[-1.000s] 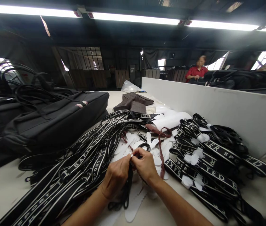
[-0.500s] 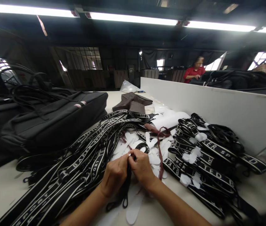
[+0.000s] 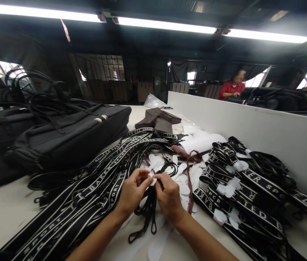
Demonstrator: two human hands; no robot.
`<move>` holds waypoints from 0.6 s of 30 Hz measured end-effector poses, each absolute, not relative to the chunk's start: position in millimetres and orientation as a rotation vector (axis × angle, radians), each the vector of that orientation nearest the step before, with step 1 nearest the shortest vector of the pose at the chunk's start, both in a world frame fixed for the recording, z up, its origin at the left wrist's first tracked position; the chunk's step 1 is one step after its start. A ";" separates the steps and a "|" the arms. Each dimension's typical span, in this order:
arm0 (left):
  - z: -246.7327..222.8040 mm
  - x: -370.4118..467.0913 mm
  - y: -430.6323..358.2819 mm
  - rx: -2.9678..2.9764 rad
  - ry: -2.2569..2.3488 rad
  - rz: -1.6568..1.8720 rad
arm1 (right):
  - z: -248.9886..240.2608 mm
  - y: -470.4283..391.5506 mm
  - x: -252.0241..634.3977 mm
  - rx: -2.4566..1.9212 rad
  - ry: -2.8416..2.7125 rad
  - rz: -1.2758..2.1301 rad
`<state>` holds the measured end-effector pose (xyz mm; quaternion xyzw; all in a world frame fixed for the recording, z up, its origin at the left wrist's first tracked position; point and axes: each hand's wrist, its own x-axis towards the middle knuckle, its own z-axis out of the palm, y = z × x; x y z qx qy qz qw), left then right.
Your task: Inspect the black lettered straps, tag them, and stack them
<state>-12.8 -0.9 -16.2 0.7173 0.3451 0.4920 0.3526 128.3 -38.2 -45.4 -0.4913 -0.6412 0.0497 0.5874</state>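
My left hand and my right hand meet at the middle of the table. Between their fingertips is a small white tab, pinched from both sides around a bundled black strap. The strap's looped ends hang toward me, and a round coil of it shows beyond my fingers. Exactly how the tab wraps the strap is hidden by my fingers. Loose white tabs, some with toothed edges, lie scattered under and beyond my hands.
Lettered black straps are heaped on the left; bundled straps with white tabs lie right. A dark red strip lies between. Black bags stand left, brown pieces behind. A white partition borders the right; beyond it is a person.
My left fingers have loosened and spread from a tight fist, showing the white tab. More of the strap's hanging ends shows below. The whole view has shifted a little.
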 end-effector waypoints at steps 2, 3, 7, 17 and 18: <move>-15.4 -16.4 3.0 1.949 0.819 1.209 | -46.1 -38.5 130.5 -1.148 -1.499 0.139; -15.0 -18.1 4.1 2.043 0.779 1.197 | -46.7 -38.0 132.2 -1.152 -1.501 0.155; -14.6 -21.9 2.0 2.483 0.660 1.279 | -47.8 -34.6 137.2 -1.134 -1.511 0.225; -9.7 -18.8 -6.0 2.341 1.085 1.593 | -23.2 -49.4 123.8 -1.211 -1.256 0.520; -10.0 -18.0 -7.0 2.342 1.065 1.590 | -22.2 -49.2 123.0 -1.201 -1.243 0.680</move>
